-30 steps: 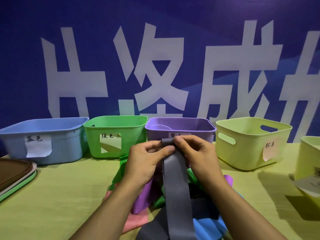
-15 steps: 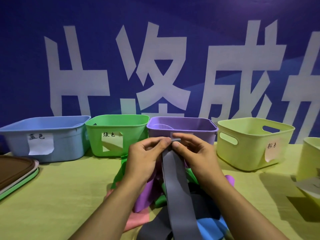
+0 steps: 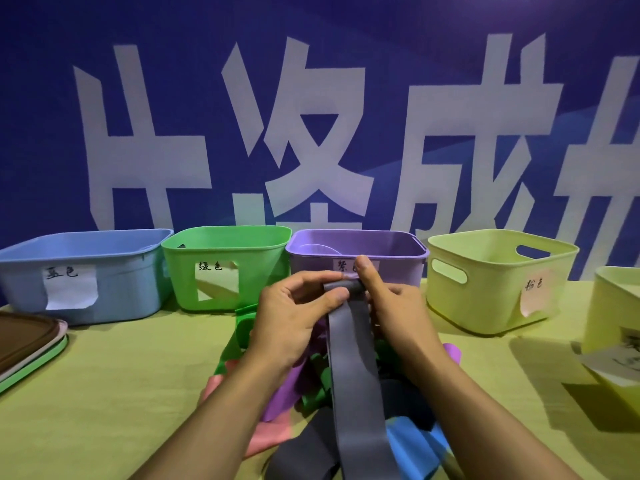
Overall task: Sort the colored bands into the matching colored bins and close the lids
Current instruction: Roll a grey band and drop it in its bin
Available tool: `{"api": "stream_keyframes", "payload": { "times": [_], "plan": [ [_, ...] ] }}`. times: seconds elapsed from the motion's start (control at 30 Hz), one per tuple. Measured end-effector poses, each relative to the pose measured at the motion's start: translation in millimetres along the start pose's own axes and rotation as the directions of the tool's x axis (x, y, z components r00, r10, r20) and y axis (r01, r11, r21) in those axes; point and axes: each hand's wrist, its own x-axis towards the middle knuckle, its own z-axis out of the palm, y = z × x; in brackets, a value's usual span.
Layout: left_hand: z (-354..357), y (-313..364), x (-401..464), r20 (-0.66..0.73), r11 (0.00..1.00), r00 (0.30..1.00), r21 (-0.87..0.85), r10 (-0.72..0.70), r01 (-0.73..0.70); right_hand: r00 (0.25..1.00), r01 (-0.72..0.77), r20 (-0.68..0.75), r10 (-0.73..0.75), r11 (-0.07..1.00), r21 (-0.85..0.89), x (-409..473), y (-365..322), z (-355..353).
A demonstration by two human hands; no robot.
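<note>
A long grey band (image 3: 356, 382) hangs from both my hands in front of the purple bin (image 3: 394, 268). My left hand (image 3: 294, 317) and my right hand (image 3: 394, 306) pinch its rolled top end between thumbs and fingers. Under my wrists lies a heap of bands: green (image 3: 242, 327), purple (image 3: 284, 393), pink (image 3: 266, 438), blue (image 3: 412, 445) and dark grey (image 3: 301, 455). Along the back stand a blue bin (image 3: 114, 278), a green bin (image 3: 256, 271), the purple bin and a yellow-green bin (image 3: 491, 292), each with a paper label.
A stack of lids (image 3: 27, 344), brown on top, lies at the left edge of the yellow-green tablecloth (image 3: 121, 393). Another pale yellow bin (image 3: 616, 327) with a paper label stands at the far right. A blue banner with white characters fills the background.
My fingers have rolled the grey band's top end further, my right thumb now raised above the roll. The hands stay in front of the purple bin.
</note>
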Motion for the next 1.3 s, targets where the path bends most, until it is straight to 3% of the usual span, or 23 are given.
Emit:
{"api": "stream_keyframes", "payload": {
  "times": [0.47, 0.73, 0.87, 1.03, 1.17, 1.3],
  "plan": [
    [-0.8, 1.4, 1.2, -0.013, 0.991, 0.998, -0.118, -0.067, 0.065, 0.983, 0.147, 0.101, -0.155, 0.986, 0.082, -2.0, -2.8, 1.5],
    [-5.6, -0.2, 4.0, -0.133, 0.978, 0.971, 0.03, -0.201, 0.206, 0.956, 0.238, 0.159, -0.245, 0.969, 0.06, -2.5, -1.8, 0.4],
    [-6.3, -0.1, 4.5, -0.112, 0.973, 0.967, -0.004, -0.229, 0.23, 0.963, 0.219, 0.14, -0.228, 0.973, 0.079, -4.8, -3.2, 1.1],
    [-5.1, 0.4, 3.8, -0.124, 0.97, 0.963, -0.068, -0.239, 0.232, 0.978, 0.087, 0.178, -0.112, 0.986, 0.146, -4.7, -3.7, 1.9],
    [-6.1, 0.3, 4.0, -0.152, 0.98, 0.968, -0.054, -0.2, 0.194, 0.97, 0.135, 0.203, -0.137, 0.991, 0.024, -2.6, -0.6, 0.0],
    [-6.0, -2.0, 5.6, -0.179, 0.988, 0.971, -0.028, -0.157, 0.155, 0.975, 0.143, 0.168, -0.144, 0.99, 0.022, 0.0, 0.9, -0.1]
  ]
}}
